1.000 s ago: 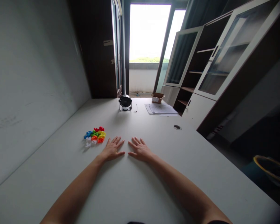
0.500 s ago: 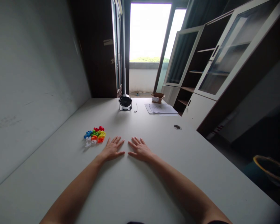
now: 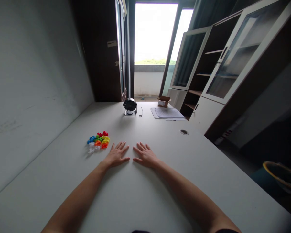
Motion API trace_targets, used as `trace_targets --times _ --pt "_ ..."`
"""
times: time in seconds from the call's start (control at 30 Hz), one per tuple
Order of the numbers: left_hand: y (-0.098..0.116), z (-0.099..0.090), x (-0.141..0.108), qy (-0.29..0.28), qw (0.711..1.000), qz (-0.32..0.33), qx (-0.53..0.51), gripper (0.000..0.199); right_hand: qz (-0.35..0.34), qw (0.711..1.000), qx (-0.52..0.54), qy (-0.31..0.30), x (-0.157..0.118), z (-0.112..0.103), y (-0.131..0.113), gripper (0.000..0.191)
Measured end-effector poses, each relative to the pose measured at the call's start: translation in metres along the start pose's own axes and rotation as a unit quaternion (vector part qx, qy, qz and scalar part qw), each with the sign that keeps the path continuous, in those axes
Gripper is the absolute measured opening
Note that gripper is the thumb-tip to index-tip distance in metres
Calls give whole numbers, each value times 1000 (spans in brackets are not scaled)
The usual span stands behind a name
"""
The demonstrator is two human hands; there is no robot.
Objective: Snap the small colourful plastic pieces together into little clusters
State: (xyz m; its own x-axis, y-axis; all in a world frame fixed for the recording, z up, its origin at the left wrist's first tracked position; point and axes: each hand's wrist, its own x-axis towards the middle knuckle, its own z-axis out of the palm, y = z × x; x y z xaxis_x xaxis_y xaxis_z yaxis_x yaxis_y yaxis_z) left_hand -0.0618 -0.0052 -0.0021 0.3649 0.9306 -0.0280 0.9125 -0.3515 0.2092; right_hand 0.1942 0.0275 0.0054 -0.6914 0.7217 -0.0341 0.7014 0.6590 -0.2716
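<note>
My left hand (image 3: pixel 116 155) lies flat on the white table (image 3: pixel 135 194), fingers spread and holding nothing. A short gap to its right, my right hand (image 3: pixel 145 155) rests palm down in the same way, also without anything in it. Just left of my left hand sits a small heap of coloured plastic pieces: blue (image 3: pixel 91 139), red (image 3: pixel 103 134), yellow (image 3: pixel 106 139), green (image 3: pixel 98 139), orange (image 3: pixel 104 145) and white (image 3: pixel 91 148). Neither hand touches the heap. The exact shape of the pieces is too small to make out.
At the table's far edge stand a round black device on a silver stand (image 3: pixel 130 106) and a small open cardboard box (image 3: pixel 164 101). Papers (image 3: pixel 168 113) lie before the box. A cable hole (image 3: pixel 184 132) is at the right. A wall (image 3: pixel 38 97) borders the left side.
</note>
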Motion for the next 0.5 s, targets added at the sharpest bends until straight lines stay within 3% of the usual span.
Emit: trace_targets --times 0.5 --pt "-2 5 1 19 1000 15 11 82 -24 999 -17 23 4 10 5 81"
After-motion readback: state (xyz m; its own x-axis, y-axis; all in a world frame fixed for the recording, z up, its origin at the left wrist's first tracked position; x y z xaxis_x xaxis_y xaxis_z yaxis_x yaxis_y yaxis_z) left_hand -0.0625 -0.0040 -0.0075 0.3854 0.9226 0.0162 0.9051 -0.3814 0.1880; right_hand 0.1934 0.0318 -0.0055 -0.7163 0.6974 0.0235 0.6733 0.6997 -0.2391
